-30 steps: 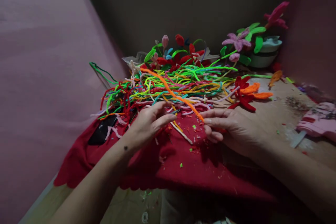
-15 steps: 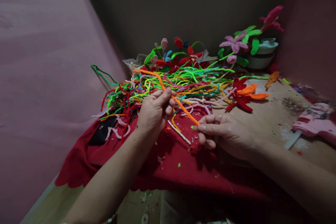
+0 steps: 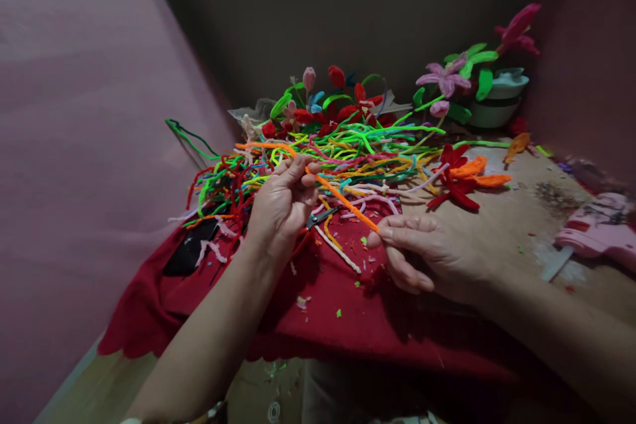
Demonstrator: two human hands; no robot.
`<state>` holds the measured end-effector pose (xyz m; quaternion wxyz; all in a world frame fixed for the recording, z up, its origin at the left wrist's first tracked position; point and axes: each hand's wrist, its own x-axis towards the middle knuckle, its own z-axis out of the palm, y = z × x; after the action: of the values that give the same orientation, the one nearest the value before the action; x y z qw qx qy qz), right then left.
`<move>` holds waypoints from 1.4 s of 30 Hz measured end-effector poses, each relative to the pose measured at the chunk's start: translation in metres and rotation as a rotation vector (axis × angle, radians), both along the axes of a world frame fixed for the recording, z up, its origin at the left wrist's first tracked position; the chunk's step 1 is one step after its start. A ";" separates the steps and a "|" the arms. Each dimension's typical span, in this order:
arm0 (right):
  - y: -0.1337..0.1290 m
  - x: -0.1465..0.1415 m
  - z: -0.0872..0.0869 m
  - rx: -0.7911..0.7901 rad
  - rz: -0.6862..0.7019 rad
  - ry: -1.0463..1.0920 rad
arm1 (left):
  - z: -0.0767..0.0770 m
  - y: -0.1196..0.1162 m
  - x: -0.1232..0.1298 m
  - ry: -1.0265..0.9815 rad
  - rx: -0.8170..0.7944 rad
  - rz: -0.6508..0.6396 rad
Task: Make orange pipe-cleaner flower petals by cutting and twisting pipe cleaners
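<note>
An orange pipe cleaner [image 3: 344,201] is stretched between my two hands above the table. My left hand [image 3: 285,199] pinches it partway along, and its free end reaches up and left over the pile. With thumb and forefinger, my right hand [image 3: 422,245] grips the lower right end, the other fingers loosely curled. Below my left hand lie scissors [image 3: 322,217], their blades showing and their handles partly hidden by the hand. A cream pipe cleaner [image 3: 338,250] rests on the red cloth [image 3: 318,318] between the hands.
A heap of multicoloured pipe cleaners [image 3: 368,139] covers the table's middle. Finished fuzzy flowers stand behind it, including a purple flower [image 3: 444,78]. A red flower [image 3: 454,189] lies at the right, near a pink glue gun [image 3: 596,228]. A black phone-like slab [image 3: 186,253] lies left.
My left hand has slid left and slightly up along the orange pipe cleaner, bringing the scissors into view. The right hand keeps its end, its lower fingers more extended.
</note>
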<state>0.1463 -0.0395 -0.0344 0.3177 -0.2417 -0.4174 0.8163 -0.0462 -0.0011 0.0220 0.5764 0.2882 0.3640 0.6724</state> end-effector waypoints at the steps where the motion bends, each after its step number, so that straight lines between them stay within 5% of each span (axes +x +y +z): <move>1: 0.000 0.000 0.000 0.002 -0.007 0.010 | 0.001 0.001 0.000 -0.027 -0.006 0.013; 10: 0.007 0.008 0.016 0.059 -0.261 0.155 | 0.008 0.005 -0.001 -0.248 0.056 0.120; 16: 0.002 0.000 0.015 0.105 -0.218 0.028 | 0.005 -0.012 0.022 -0.243 0.046 0.080; 24: 0.009 -0.003 0.011 0.184 -0.452 0.152 | -0.029 -0.038 0.068 -0.071 0.118 -0.233; 28: 0.012 -0.001 0.008 0.168 -0.497 0.109 | -0.036 -0.040 0.071 0.056 0.061 -0.208; 36: 0.009 0.000 0.012 0.269 -0.467 -0.196 | -0.024 -0.039 0.064 0.523 0.099 -0.210; 42: 0.005 -0.001 0.016 0.479 -0.381 -0.331 | -0.021 -0.037 0.061 0.492 0.059 -0.358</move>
<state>0.1454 -0.0348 -0.0186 0.4402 -0.3630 -0.5902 0.5711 0.0149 -0.0377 0.0014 0.5716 0.5187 0.4164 0.4805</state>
